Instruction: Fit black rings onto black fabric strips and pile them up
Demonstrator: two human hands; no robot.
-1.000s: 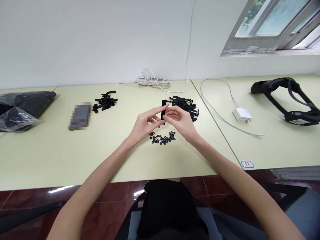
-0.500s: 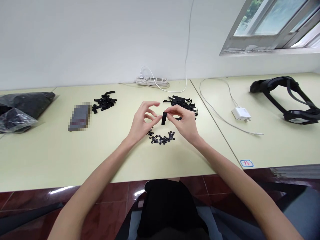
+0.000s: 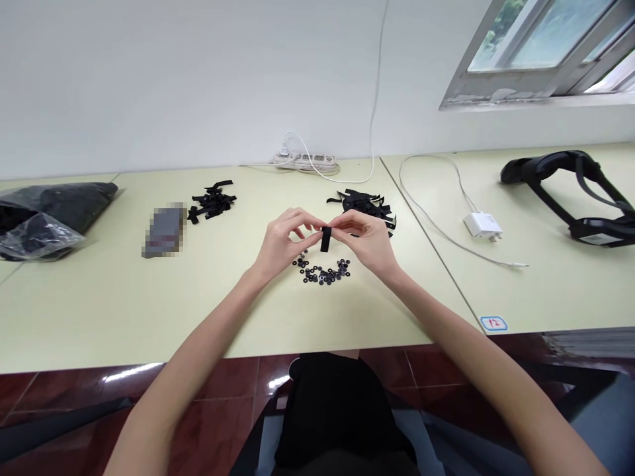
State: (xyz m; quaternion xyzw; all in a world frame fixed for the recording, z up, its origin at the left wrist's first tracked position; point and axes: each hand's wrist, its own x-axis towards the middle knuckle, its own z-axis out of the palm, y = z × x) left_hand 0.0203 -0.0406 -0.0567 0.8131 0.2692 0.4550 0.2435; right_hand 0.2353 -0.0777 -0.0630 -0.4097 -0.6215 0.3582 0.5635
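A short black fabric strip (image 3: 325,240) hangs upright between my two hands, above the table. My left hand (image 3: 284,241) pinches its upper left edge with thumb and forefinger, the other fingers curled behind. From the other side my right hand (image 3: 366,241) grips the strip's top between thumb and fingertips. Beneath the hands lies a scatter of small black ring-shaped pieces (image 3: 325,274). A pile of black strips (image 3: 364,203) sits just behind my right hand, partly hidden by it. Another pile of black strips (image 3: 213,201) is farther left.
A blurred grey object (image 3: 165,231) and a plastic bag with dark contents (image 3: 54,218) lie to the left. A power strip (image 3: 306,162) rests by the wall. A white charger (image 3: 483,226) with its cable and a black headset (image 3: 570,192) are on the right.
My left hand has closed in from beside the strip, and its thumb and forefinger now meet at it. My right hand keeps its hold. The view has shifted slightly.
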